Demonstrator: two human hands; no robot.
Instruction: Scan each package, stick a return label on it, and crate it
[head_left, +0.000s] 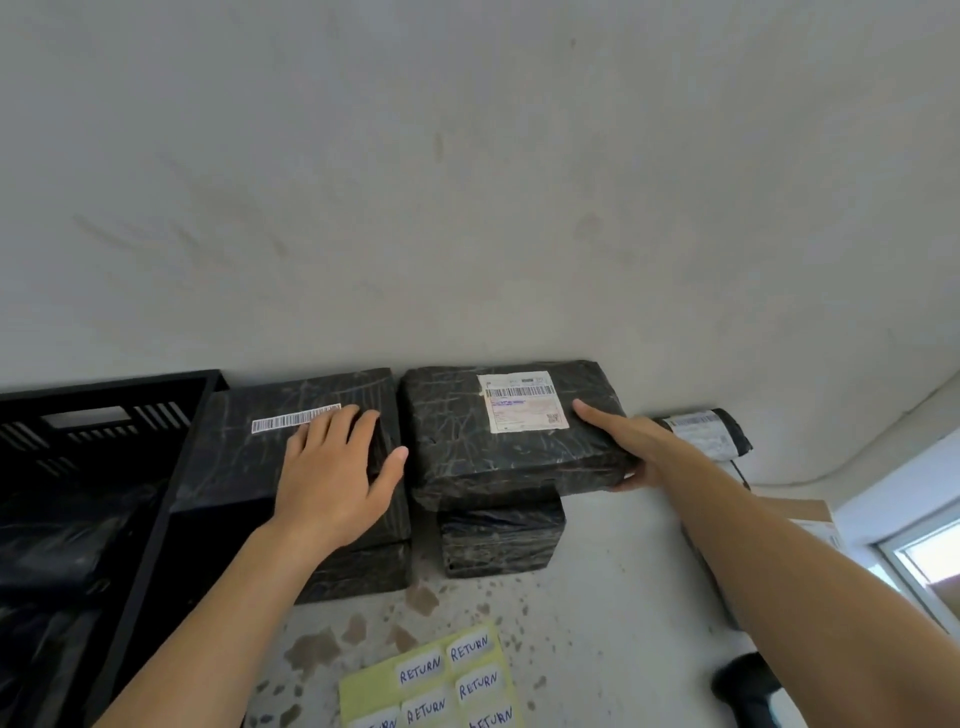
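— Reaching for stock, by the look of it. The person's right hand (618, 447) has its fingers spread along the right edge of the labelled package (511, 431), thumb tucked under the near corner, so it grips that one loosely from the side. The package sits atop a smaller wrapped package (501, 538) against the wall.

— And the other hand?

— The left hand (335, 478) lies flat and open on the barcode package (296, 457), fingertips touching the end of its white barcode strip (296, 418). It holds nothing; it only presses or steadies. That package also rests on another wrapped one.

— So which step is this?

— Picking, most likely: a package is being chosen for scanning. The next move calls for lifting the right-hand package clear of the stack without toppling the one beneath, then bringing its shipping label (522, 401) to the scanner. The dark object (745, 683) at the lower right may be that scanner, though it is too cut off to be sure.

— Labels?

— The sheet of RETURN stickers (441, 680) lies on the speckled counter (613, 597) near the person, untouched.

— The crate?

— The black crate (109, 441) stands at the left, just beside the barcode package. Dark glossy wrapped shapes lie inside it, seemingly packages already crated, though their number cannot be told. A further small parcel (706, 431) lies beyond the right hand.
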